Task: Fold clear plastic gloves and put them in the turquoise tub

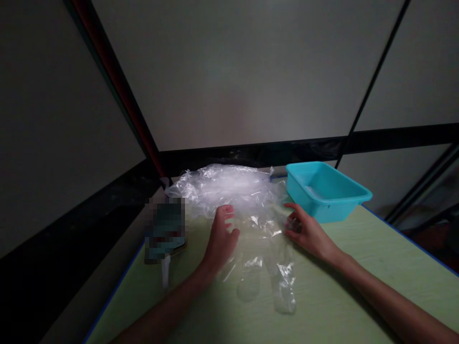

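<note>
A clear plastic bag [258, 239] lies spread on the table, its two handle-like strips pointing towards me. Behind it a crumpled heap of clear plastic bags [229, 184] fills the back of the table. My left hand [221, 236] hovers at the bag's left side, fingers curved and apart, with nothing seen in it. On the right side, my right hand [308, 231] has its thumb and lower fingers curled around a bit of the bag's edge, while the index finger stretches out above. The exact grip is partly hidden by the fingers.
A turquoise plastic basin [328, 193] stands at the back right, just beyond my right hand. At the left edge lies a blurred-out phone-like object [167, 229], with a white strip [165, 270] below it. Pale panels [247, 76] rise behind the green table [358, 253].
</note>
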A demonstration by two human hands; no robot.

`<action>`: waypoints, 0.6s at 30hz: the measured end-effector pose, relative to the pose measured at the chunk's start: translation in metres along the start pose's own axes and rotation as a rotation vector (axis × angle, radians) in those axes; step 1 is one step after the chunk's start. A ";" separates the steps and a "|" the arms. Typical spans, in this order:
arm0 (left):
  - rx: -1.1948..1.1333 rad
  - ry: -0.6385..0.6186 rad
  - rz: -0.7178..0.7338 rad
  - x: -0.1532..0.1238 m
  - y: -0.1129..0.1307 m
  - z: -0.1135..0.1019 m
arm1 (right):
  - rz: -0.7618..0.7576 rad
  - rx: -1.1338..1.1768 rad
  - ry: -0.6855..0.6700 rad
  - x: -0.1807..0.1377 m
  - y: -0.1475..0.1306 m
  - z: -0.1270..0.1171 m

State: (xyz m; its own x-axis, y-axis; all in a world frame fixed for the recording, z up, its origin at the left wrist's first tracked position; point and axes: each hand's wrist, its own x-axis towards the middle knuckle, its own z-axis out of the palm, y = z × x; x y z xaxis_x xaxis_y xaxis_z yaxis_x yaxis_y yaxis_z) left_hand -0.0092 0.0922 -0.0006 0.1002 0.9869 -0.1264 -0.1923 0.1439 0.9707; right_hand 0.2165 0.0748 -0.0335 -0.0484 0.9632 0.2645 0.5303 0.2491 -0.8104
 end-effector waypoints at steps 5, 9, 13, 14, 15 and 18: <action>0.558 -0.193 0.577 -0.015 -0.009 0.008 | 0.158 0.500 -0.079 0.002 -0.012 -0.001; 0.956 -0.483 0.610 -0.025 -0.021 0.008 | 0.194 0.667 -0.220 0.000 -0.025 -0.009; 1.198 -0.569 0.556 -0.026 -0.028 0.004 | 0.168 0.704 -0.344 -0.004 -0.032 -0.019; 1.239 -0.572 0.561 -0.025 -0.028 0.003 | 0.155 0.716 -0.338 -0.004 -0.033 -0.022; 1.274 -0.574 0.571 -0.025 -0.028 0.003 | 0.138 0.735 -0.319 -0.004 -0.034 -0.024; 1.359 -0.587 0.614 -0.023 -0.028 0.002 | 0.071 0.800 -0.240 -0.004 -0.037 -0.031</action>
State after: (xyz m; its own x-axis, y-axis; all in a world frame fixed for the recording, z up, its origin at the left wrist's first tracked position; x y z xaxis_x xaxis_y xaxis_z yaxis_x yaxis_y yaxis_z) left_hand -0.0037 0.0651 -0.0247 0.7437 0.6587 0.1141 0.5952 -0.7301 0.3356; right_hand 0.2238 0.0589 0.0117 -0.2640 0.9521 0.1540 -0.2170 0.0970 -0.9713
